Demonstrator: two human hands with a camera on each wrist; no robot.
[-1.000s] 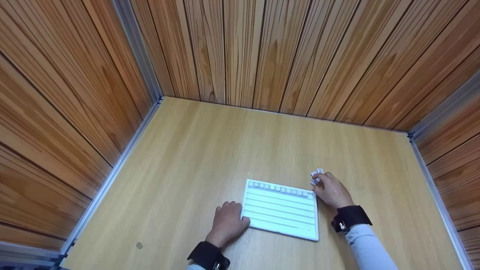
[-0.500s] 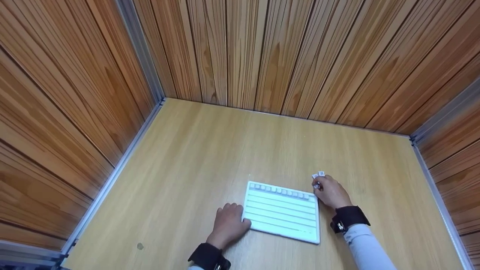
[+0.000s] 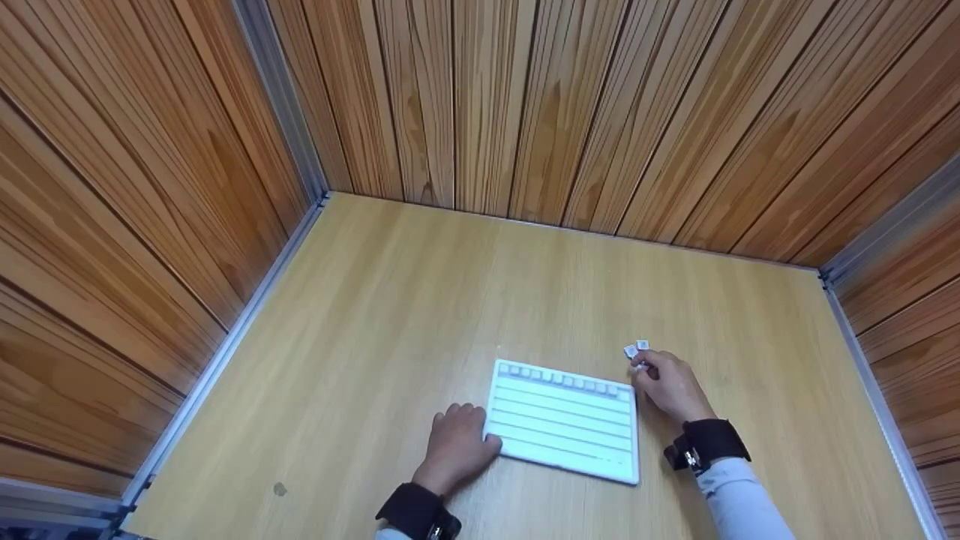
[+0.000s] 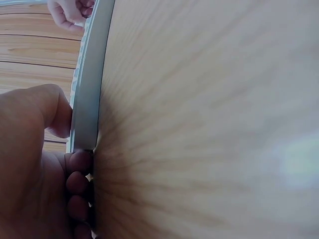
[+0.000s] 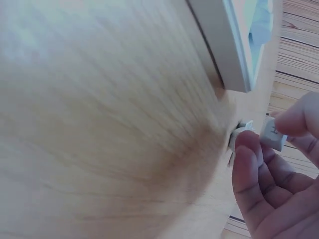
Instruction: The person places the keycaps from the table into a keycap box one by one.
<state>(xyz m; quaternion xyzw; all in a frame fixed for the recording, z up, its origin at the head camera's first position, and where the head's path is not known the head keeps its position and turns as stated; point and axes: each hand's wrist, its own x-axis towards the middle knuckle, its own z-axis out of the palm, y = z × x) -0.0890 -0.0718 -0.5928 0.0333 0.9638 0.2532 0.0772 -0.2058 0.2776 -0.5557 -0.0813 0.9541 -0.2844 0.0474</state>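
A shallow white tray (image 3: 562, 431) with ridged rows lies on the table, several white keycaps (image 3: 559, 379) lined up along its far row. My left hand (image 3: 456, 442) holds the tray's left edge. In the left wrist view its thumb (image 4: 60, 112) presses the rim and the fingers bend against the side near the corner. Just beyond the tray's far right corner, my right hand (image 3: 671, 386) pinches a keycap (image 5: 273, 135) with a dark letter between thumb and finger. Loose keycaps (image 3: 631, 351) lie at its fingertips, partly hidden by the fingers in the right wrist view.
Wood-patterned panels (image 3: 480, 105) enclose the table (image 3: 420, 300) at the back and both sides, joined by grey metal rails (image 3: 225, 337). A small dark round spot (image 3: 280, 489) marks the tabletop at front left.
My right hand has taken hold of the keycap nearest it and shifted slightly right; two others stay on the table. My left hand keeps its place on the tray.
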